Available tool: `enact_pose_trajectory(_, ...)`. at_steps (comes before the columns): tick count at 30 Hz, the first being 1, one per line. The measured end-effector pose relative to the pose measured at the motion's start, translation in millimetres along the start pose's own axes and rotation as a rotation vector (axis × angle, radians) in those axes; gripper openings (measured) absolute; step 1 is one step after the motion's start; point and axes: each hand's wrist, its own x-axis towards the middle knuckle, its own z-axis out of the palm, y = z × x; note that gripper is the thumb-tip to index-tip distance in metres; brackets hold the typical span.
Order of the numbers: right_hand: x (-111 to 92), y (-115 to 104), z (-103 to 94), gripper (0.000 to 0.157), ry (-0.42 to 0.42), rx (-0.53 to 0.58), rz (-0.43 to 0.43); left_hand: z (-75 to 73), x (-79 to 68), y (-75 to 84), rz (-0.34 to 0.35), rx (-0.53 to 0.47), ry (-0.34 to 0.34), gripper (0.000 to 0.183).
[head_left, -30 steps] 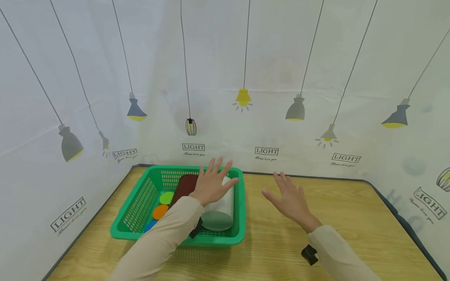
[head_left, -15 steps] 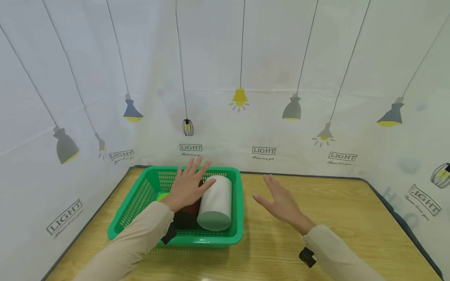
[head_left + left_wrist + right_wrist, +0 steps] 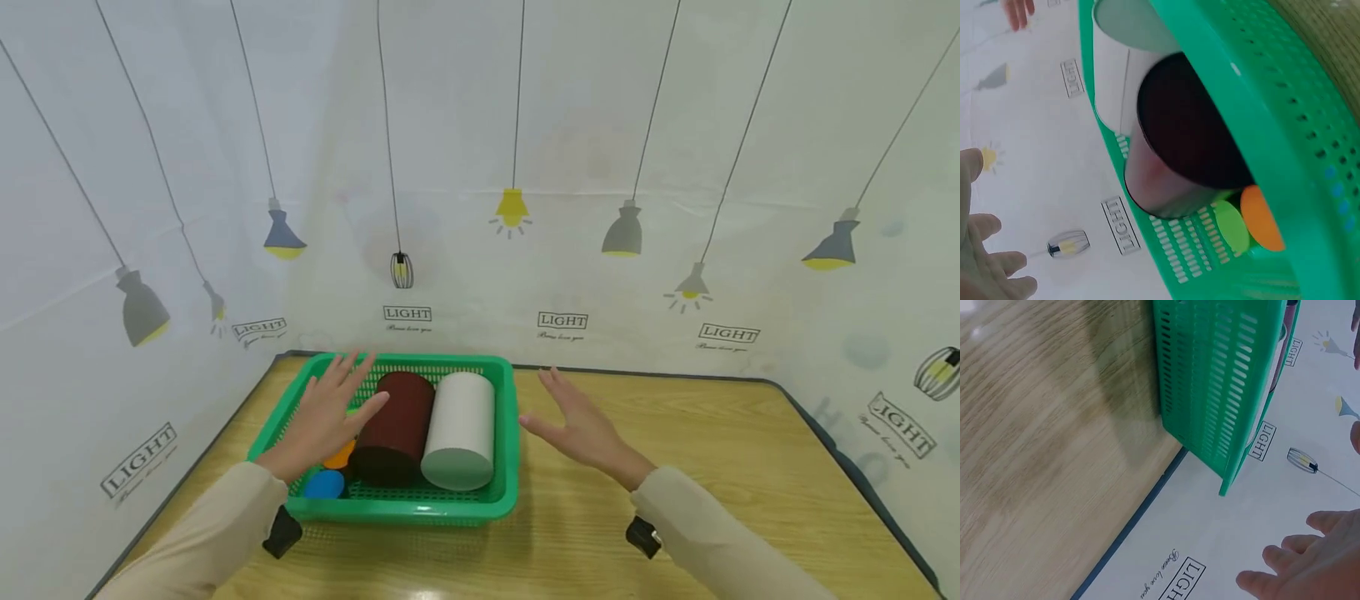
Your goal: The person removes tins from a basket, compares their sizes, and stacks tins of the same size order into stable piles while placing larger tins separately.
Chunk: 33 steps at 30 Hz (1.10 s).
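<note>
A green plastic basket (image 3: 420,510) stands on the table, left of centre in the head view. Two large cylinders lie on their sides in it: a dark red one (image 3: 396,425) and a white one (image 3: 461,429) to its right. Small round pieces, blue (image 3: 325,484), orange (image 3: 1261,219) and light green (image 3: 1232,226), sit at the basket's left. My left hand (image 3: 318,417) is over the basket's left side with fingers spread, holding nothing. Just right of the basket my right hand (image 3: 588,429) hovers with fingers extended, holding nothing.
The wood-grain table (image 3: 720,467) extends to the right of the basket. A white wall sheet (image 3: 465,125) printed with hanging lamps encloses the back and both sides. Each wrist bears a small black device (image 3: 642,537).
My left hand has moved left from above the cylinders to the basket's left side, uncovering the red and white cylinders. My right hand has shifted slightly left, towards the basket.
</note>
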Motion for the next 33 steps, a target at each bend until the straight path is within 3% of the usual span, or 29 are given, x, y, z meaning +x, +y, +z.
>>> enact_pose_trajectory(7,7.6,-16.7,7.7,0.077,-0.110,0.130,-0.009,-9.7,-12.8,-29.2,-0.022,-0.054,0.022,0.067)
enact_pose_trajectory(14,18.5,-33.1,16.3,0.070,-0.135,0.189,0.006,-19.3,-24.4,-58.5,-0.008,-0.130,0.001,0.071)
enact_pose_trajectory(18,25.9,-40.6,20.5,0.069,-0.151,0.258,0.069,-22.6,-26.9,-74.1,-0.003,-0.166,0.005,0.069)
enact_pose_trajectory(25,36.2,-51.5,24.6,0.072,-0.169,0.380,0.165,-27.8,-31.1,-94.2,-0.191,-0.185,-0.093,0.080)
enact_pose_trajectory(33,53.1,-54.3,29.9,0.069,-0.215,0.489,0.218,-24.3,-35.4,-121.0,-0.265,-0.197,-0.134,0.084)
